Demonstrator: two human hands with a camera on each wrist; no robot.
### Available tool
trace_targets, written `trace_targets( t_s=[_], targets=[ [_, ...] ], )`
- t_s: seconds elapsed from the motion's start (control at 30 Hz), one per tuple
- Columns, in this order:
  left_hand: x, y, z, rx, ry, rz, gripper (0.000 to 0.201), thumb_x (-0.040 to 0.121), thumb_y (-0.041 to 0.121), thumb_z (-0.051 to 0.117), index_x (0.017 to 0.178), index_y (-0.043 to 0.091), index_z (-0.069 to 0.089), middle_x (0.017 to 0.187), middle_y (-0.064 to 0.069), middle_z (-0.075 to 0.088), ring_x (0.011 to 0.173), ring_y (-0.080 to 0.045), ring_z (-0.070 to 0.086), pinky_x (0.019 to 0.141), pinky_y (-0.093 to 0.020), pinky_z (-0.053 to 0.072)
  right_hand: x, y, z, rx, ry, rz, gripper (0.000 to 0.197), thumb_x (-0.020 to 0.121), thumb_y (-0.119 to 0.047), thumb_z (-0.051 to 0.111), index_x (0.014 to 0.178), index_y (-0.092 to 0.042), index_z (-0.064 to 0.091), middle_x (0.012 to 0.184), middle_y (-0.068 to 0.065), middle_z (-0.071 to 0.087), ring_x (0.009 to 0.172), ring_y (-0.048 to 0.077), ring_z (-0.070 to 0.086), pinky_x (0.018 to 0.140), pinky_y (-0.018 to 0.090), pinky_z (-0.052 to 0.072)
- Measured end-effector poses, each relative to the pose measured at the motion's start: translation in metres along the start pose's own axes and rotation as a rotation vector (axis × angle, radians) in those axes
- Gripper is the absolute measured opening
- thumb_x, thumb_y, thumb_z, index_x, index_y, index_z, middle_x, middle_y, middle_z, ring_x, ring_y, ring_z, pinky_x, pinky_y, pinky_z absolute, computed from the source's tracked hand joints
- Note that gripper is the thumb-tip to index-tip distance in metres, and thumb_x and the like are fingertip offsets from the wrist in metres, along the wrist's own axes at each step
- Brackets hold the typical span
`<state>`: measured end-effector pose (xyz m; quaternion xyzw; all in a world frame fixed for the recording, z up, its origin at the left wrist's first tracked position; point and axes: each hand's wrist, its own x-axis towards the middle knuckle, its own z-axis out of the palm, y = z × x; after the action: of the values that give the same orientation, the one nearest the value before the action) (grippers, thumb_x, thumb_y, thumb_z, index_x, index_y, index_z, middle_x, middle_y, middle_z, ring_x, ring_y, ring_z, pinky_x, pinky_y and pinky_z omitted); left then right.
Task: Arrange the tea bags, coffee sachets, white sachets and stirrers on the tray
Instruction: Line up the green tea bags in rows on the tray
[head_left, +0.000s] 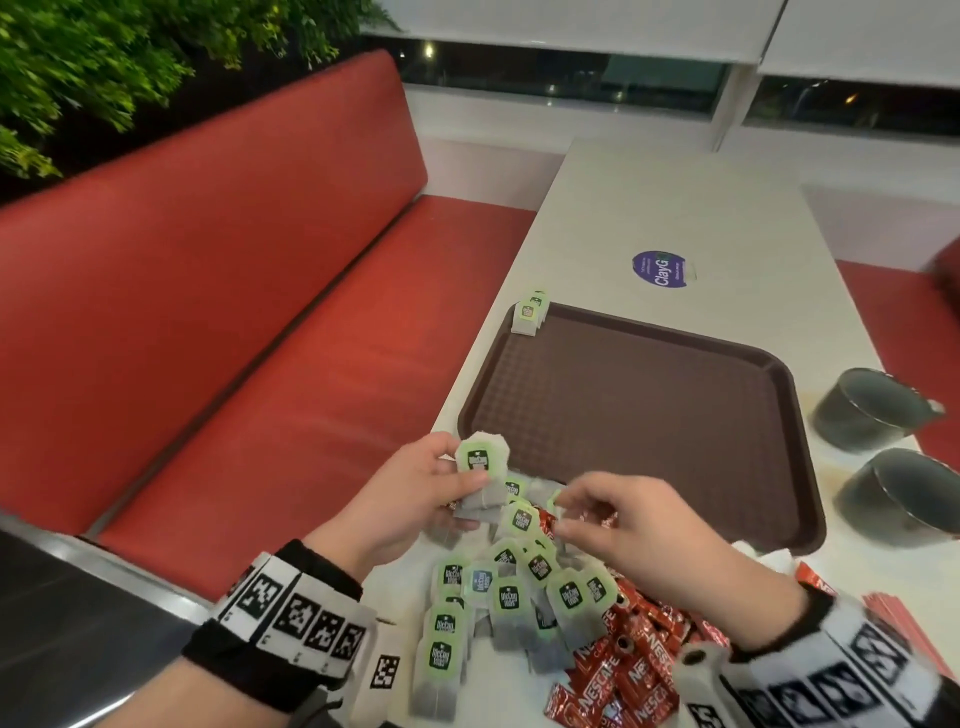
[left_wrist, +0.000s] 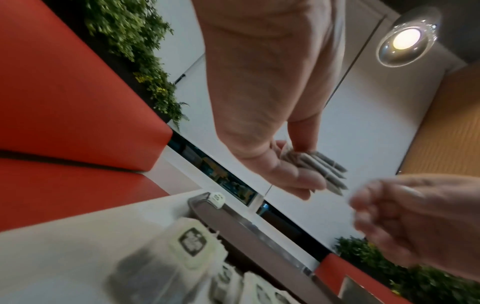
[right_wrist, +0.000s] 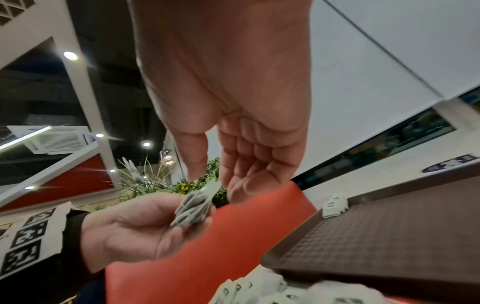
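My left hand grips a small stack of green-tagged tea bags, lifted above the table's near left; the left wrist view shows the stack edge-on between thumb and fingers. My right hand hovers just right of it over the loose tea bag pile, fingers loosely curled. The right wrist view shows its palm empty, with the held stack beyond. The brown tray holds only a few upright tea bags in its far left corner. Red coffee sachets lie under and beside the pile.
Two dark metal cups stand right of the tray. White sachets and flat red packets lie at the near right. A red bench runs along the table's left edge. A purple sticker lies beyond the tray.
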<state>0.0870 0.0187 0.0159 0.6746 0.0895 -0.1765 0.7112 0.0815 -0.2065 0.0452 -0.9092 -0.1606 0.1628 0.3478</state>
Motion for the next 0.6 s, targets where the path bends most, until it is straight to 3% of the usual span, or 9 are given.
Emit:
trace_targets(
  t_s=[0.07,0.2,0.3,0.37,0.47,0.6],
  targets=[
    [0.007,0.005,0.009,-0.010,0.032,0.026,0.014,0.085,0.000,0.064,0.091,0.005,0.051,0.074,-0.010,0.070,0.060,-0.020,0.067,0.049,-0.028,0.053,0.021,-0.011,0.003,-0.008,0.045,0.003,0.015,0.083,-0.040,0.068,0.095,-0.029,0.067,0.081,-0.016,0.065,0.072,-0.007,0.058,0.063,0.006,0.043],
    [0.021,0.010,0.015,-0.006,0.099,0.055,0.022,0.080,-0.002,0.069,0.094,0.003,0.052,0.079,-0.013,0.070,0.063,-0.021,0.068,0.049,-0.027,0.052,0.050,-0.018,0.008,0.137,0.129,0.039,0.014,0.081,-0.034,0.072,0.075,-0.022,0.068,0.064,-0.009,0.062,0.052,-0.006,0.051,0.050,0.008,0.038],
    [0.031,0.010,0.014,0.012,0.133,0.057,0.030,0.077,-0.002,0.072,0.101,0.002,0.055,0.084,-0.014,0.073,0.069,-0.023,0.070,0.054,-0.029,0.053,0.064,-0.014,0.012,0.255,0.141,0.095,0.017,0.081,-0.027,0.073,0.073,-0.013,0.069,0.064,-0.003,0.063,0.042,-0.002,0.045,0.044,0.009,0.033],
    [0.035,0.008,0.012,-0.014,0.128,0.044,0.031,0.077,0.000,0.073,0.102,0.005,0.056,0.088,-0.015,0.073,0.071,-0.024,0.069,0.058,-0.029,0.053,0.073,-0.008,0.014,0.315,0.123,0.134,0.016,0.081,-0.022,0.073,0.072,-0.011,0.068,0.063,0.000,0.064,0.044,-0.001,0.044,0.048,0.013,0.037],
    [0.041,0.006,0.010,-0.073,0.120,0.024,0.025,0.082,0.000,0.068,0.104,0.004,0.057,0.089,-0.015,0.073,0.070,-0.019,0.067,0.058,-0.026,0.053,0.086,0.000,0.017,0.419,0.089,0.195,0.016,0.082,-0.015,0.071,0.067,-0.012,0.065,0.058,0.001,0.063,0.054,0.014,0.053,0.057,0.028,0.045],
    [0.049,0.002,0.003,-0.126,0.154,0.021,0.017,0.088,-0.002,0.059,0.105,-0.001,0.057,0.090,-0.013,0.072,0.070,-0.015,0.068,0.061,-0.024,0.055,0.101,0.005,0.010,0.587,0.024,0.222,0.018,0.083,-0.010,0.068,0.067,-0.013,0.063,0.053,0.000,0.057,0.047,0.012,0.045,0.049,0.024,0.038]
  ],
)
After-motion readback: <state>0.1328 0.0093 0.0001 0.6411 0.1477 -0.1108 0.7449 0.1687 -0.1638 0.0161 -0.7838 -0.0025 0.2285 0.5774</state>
